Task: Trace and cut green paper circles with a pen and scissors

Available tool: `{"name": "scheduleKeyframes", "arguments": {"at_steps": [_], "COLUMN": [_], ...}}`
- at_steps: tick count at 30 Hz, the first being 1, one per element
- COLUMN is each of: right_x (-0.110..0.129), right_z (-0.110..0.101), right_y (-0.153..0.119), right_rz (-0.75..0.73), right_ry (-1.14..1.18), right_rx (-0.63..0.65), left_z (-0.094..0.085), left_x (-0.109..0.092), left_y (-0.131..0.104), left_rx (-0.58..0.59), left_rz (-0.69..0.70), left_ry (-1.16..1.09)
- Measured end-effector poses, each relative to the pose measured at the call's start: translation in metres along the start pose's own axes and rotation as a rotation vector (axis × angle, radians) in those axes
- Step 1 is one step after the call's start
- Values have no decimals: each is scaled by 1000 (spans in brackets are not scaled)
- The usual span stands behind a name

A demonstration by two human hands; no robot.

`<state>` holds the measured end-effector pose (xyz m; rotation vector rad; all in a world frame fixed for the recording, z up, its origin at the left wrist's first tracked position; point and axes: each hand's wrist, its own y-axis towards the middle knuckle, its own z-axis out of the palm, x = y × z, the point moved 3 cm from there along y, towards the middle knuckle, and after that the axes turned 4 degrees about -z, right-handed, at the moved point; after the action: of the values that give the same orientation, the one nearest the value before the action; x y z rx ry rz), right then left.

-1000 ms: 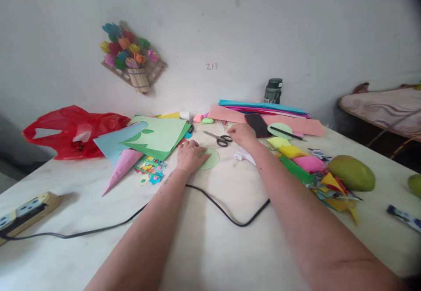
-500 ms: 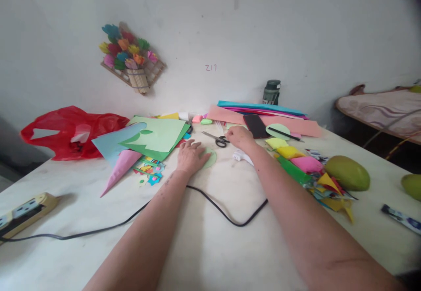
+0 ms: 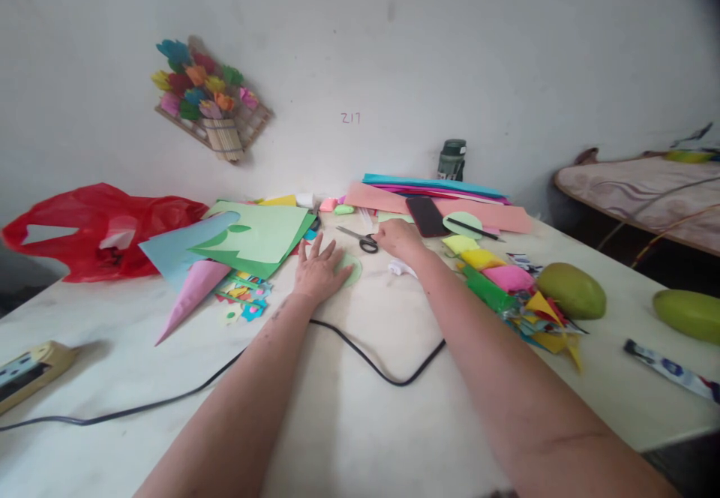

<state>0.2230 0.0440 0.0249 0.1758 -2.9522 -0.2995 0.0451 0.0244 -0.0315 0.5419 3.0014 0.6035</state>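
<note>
My left hand (image 3: pixel 320 274) lies on the table with its fingers spread, its thumb over the edge of a pale green paper circle (image 3: pixel 354 271). A pair of scissors (image 3: pixel 354 236) with black handles lies beyond the circle, blades pointing left and away. My right hand (image 3: pixel 398 237) is closed at the scissors' handles, its fingertips partly hidden. A small white roll or tube (image 3: pixel 400 267) sits just under my right wrist. Farther right are a dark phone (image 3: pixel 426 215) and another pale green circle (image 3: pixel 458 229) with a black pencil-like stick (image 3: pixel 475 229) across it.
Green paper sheets (image 3: pixel 270 232), a pink paper cone (image 3: pixel 191 299), paper scraps (image 3: pixel 247 303) and a red plastic bag (image 3: pixel 106 220) lie left. Clay packs (image 3: pixel 509 278), mangoes (image 3: pixel 572 290) and a tube (image 3: pixel 669 369) lie right. A black cable (image 3: pixel 360 352) crosses the table from the power strip (image 3: pixel 34 370).
The view has shifted slightly, so things appear farther left. My left fingers are spread a little more. The right hand stays at the scissors, which have not visibly moved on the table.
</note>
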Motion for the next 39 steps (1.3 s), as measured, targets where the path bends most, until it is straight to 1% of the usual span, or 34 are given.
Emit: {"name": "scheduleKeyframes", "arguments": {"at_steps": [3,8,15,20,31,39], "right_x": [-2,-2,-3,-2,-1,2], "right_z": [-1,-2,-6,-5,-4,-4], "right_y": [-1,-2,-2,-3,-2,-3], "right_rz": [-7,-28,-15,-30,-30,-50], "right_ry": [6,49,11,-17,-46,-77], "right_rx": [30,67,52,83,103,117], "left_z": [-3,-4,-8,-7,-3,1], "left_x": [3,13,16,20,21,21], "left_y": [0,0,0,1,1,1], "left_rx": [-29,-24,-71,-54,-38,-31], "left_rz": [-41,-164,-233,-306,-297,-264], "left_ry": [-3,-33,-11,-33,-48,-46]}}
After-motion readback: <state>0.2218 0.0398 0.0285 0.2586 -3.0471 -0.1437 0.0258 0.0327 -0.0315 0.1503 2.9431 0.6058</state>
